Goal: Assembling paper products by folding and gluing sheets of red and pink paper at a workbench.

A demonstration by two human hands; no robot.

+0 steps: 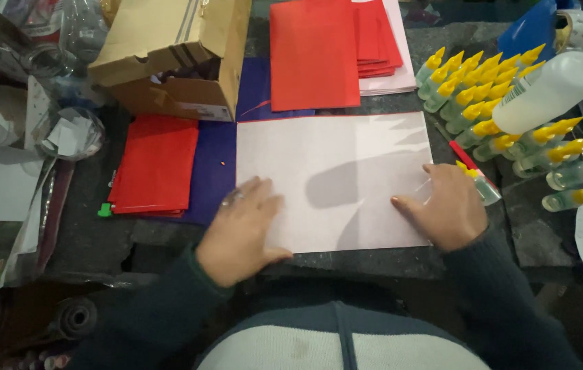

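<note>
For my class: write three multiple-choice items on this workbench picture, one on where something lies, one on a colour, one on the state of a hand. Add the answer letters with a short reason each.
1. Where do the small glue bottles lie?
A. to the right of the white sheet
B. inside the cardboard box
C. on the person's lap

2. What colour are the caps of these bottles?
A. green
B. yellow
C. black

3. How is the left hand?
A. clenched round a pair of scissors
B. lifted clear of the table
C. laid flat, fingers spread, on the white sheet

Answers:
1 A, the bottles lie in rows past the right edge of the white sheet, while the cardboard box sits at upper left.
2 B, every pointed cap is yellow.
3 C, the palm presses on the sheet's lower left corner; the right hand rests at its right edge, a glue bottle beside its fingers.
</note>
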